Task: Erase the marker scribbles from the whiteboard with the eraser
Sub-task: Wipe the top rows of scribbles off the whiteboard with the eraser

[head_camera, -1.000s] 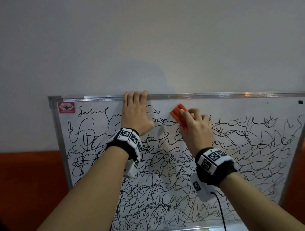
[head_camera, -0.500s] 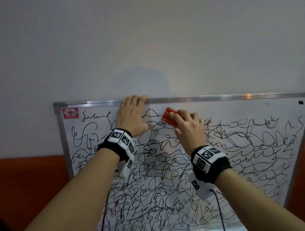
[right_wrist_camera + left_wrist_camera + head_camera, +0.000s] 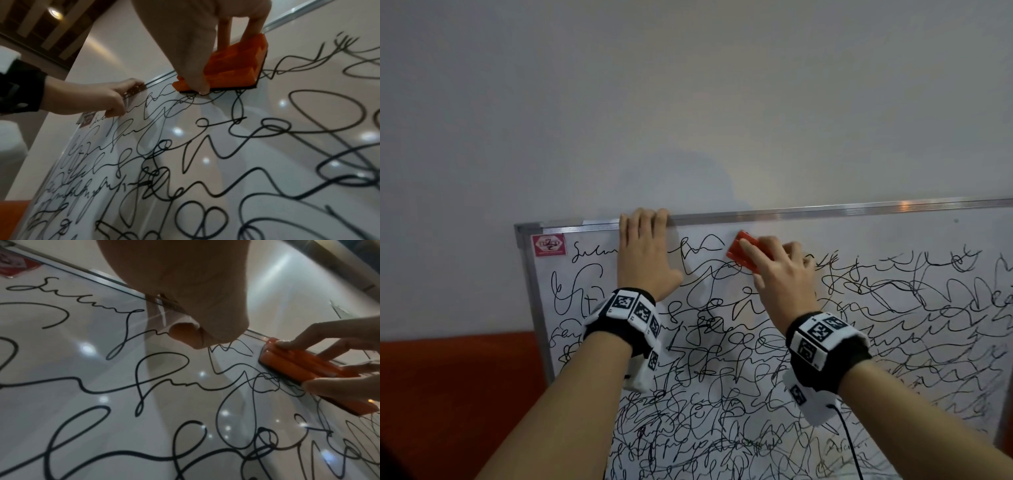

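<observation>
A whiteboard [image 3: 876, 236] covered in black marker scribbles [image 3: 722, 377] leans against a white wall. My right hand [image 3: 780, 270] grips an orange eraser [image 3: 739, 253] and holds its dark felt face against the board just under the top frame. Thumb and fingers pinch the eraser [image 3: 232, 69] from both sides in the right wrist view. My left hand [image 3: 643, 253] lies flat on the board left of the eraser, fingertips reaching the metal top frame [image 3: 825, 210]. The left wrist view has the eraser [image 3: 298, 368] a short gap right of my left thumb.
A pink sticker [image 3: 549, 245] marks the board's top left corner. An orange-red surface [image 3: 448, 394] sits low at the left of the board. A black cable [image 3: 849, 442] hangs from my right wristband. The strip under the top frame right of the eraser is mostly bare white.
My right hand slid the eraser leftward along the top of the board, closer to my left hand. My left hand also shifted left along the top frame. The view panned left.
</observation>
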Motion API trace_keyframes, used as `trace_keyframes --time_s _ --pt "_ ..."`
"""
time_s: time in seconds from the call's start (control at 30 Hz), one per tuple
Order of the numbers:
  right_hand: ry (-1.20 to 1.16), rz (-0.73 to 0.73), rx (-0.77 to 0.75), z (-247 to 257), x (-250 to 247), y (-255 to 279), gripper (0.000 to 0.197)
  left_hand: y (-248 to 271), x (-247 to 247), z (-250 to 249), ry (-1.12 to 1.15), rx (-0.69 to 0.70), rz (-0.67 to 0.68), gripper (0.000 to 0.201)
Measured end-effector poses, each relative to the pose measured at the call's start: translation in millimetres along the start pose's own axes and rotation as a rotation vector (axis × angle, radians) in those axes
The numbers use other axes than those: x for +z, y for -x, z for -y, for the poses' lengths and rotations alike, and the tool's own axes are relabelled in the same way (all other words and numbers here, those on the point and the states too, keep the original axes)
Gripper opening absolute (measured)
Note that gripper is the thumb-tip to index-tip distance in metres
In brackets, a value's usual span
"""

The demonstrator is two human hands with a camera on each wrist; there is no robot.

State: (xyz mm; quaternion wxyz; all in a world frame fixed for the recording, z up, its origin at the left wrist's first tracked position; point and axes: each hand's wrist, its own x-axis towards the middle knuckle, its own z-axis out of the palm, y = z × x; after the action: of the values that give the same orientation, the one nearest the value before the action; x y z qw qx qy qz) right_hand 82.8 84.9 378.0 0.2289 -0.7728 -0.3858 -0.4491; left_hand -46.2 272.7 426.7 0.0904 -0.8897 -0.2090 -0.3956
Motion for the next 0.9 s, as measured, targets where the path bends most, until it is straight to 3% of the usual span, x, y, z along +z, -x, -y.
trace_keyframes --time_s 0.2,0.4,0.6,0.73,0.9 --pt "-0.016 0.020 -0.118 13.5 5.5 -2.2 0.073 1.4 -3.1 3.3 -0.007 0.018 0.014 0.098" --pt "-0.062 -0.030 -0.022 23.5 5.4 -11.2 0.072 1.7 -4.8 -4.3 0.049 -0.023 0.008 0.098" --pt "-0.056 -0.025 -0.134 17.0 8.5 -12.8 0.072 2.5 -7.7 0.0 0.057 -0.020 0.035 0.100" --pt "-0.094 -0.022 -0.039 32.3 7.3 -15.8 0.065 2.1 -4.8 -3.0 0.046 -0.033 0.032 0.101" --pt "-0.118 0.034 -0.131 42.9 12.7 -9.0 0.067 2.1 -4.7 -2.6 0.037 -0.033 0.036 0.100"
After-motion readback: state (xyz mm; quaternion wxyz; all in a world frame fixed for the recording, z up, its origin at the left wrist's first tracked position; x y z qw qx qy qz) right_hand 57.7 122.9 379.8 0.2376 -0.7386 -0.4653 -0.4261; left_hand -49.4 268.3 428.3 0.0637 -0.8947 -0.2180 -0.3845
